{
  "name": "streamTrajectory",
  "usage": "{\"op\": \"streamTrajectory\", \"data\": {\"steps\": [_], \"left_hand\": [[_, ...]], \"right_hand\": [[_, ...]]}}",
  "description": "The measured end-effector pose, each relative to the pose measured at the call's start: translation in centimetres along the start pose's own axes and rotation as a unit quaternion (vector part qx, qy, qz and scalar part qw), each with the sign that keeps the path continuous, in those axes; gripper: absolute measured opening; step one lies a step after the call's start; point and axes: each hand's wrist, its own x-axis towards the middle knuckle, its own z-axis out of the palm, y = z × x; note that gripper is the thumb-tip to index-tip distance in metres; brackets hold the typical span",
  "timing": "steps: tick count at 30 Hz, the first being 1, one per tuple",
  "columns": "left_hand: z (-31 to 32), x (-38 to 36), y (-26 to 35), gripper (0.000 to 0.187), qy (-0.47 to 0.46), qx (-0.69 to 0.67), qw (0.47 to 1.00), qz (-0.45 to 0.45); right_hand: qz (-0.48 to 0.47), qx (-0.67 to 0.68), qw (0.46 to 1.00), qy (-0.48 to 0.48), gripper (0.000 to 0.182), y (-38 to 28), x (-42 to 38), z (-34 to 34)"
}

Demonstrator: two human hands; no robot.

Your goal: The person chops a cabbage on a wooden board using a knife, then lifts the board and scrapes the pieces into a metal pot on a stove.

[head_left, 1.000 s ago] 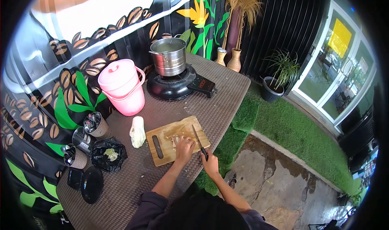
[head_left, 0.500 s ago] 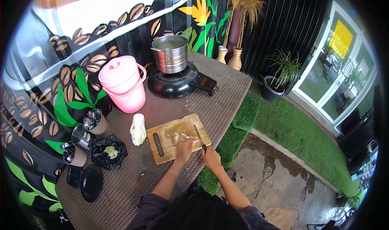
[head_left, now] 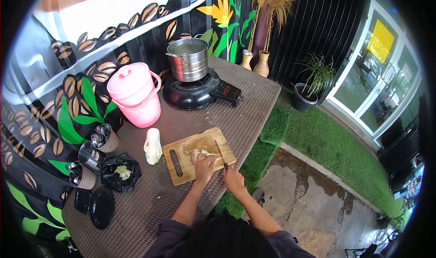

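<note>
At the left end of the table (head_left: 150, 208), a small black tray (head_left: 83, 200) lies beside a black oval plate (head_left: 102, 208). On the far side of the tray stands a woven cutlery holder (head_left: 86, 180), then a perforated metal container (head_left: 89, 156) and a second woven holder (head_left: 111, 144), also filled with cutlery. To the right of these, an open black plastic bag (head_left: 132, 165) contains pale green scraps (head_left: 122, 172). Farther back stands a lidded pink bucket (head_left: 136, 101). On the near side of the bucket lies a pale, elongated cabbage (head_left: 153, 147), just left of the wooden cutting board (head_left: 187, 170).

My left hand (head_left: 205, 167) is over the middle of the board, fingers bent against finely cut pale pieces (head_left: 198, 153); I cannot tell whether its grip is closed on them. At the far right of the table, a metal pot (head_left: 188, 63) sits on a black portable stove (head_left: 188, 94). The knife (head_left: 220, 151) is at the right part of the board, its blade directed away from me. My right hand (head_left: 234, 180), at the board's near right corner, has its grip closed around the knife handle.
</note>
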Motion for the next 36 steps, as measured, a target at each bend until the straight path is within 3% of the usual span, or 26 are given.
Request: {"op": "streamTrajectory", "data": {"steps": [4,9,12,22,25,30,32,36], "left_hand": [[0.1,0.1,-0.2,0.01,0.023,-0.004,0.999,0.028],[-0.1,-0.1,0.3,0.011,0.004,0.022,0.999,0.029],[-0.1,0.0,0.2,0.012,0.017,0.017,0.999,0.036],[-0.5,0.1,0.4,0.018,0.026,0.012,0.999,0.022],[-0.5,0.2,0.4,0.023,0.034,0.007,0.999,0.022],[0.0,-0.1,-0.3,0.025,0.017,0.01,1.0,0.01],[0.4,-0.3,-0.9,0.027,0.027,0.053,0.997,0.046],[-0.1,0.0,-0.1,0.027,0.013,0.022,0.999,0.02]], "right_hand": [[0.027,0.005,0.999,-0.021,0.03,0.0,1.0,1.9],[-0.047,0.023,0.999,0.002,0.032,1.0,2.4,1.0],[0.008,0.035,0.999,-0.021,0.032,-0.2,0.5,0.5],[-0.03,0.027,0.999,-0.005,0.031,-0.3,1.3,1.4],[0.027,0.026,0.999,-0.025,0.031,-1.3,0.9,2.1],[-0.008,0.043,0.999,-0.009,0.031,-0.6,2.6,1.5],[-0.023,0.041,0.999,-0.006,0.031,-0.6,2.5,1.1],[0.015,0.041,0.999,-0.017,0.032,-1.8,0.9,1.7]]}}
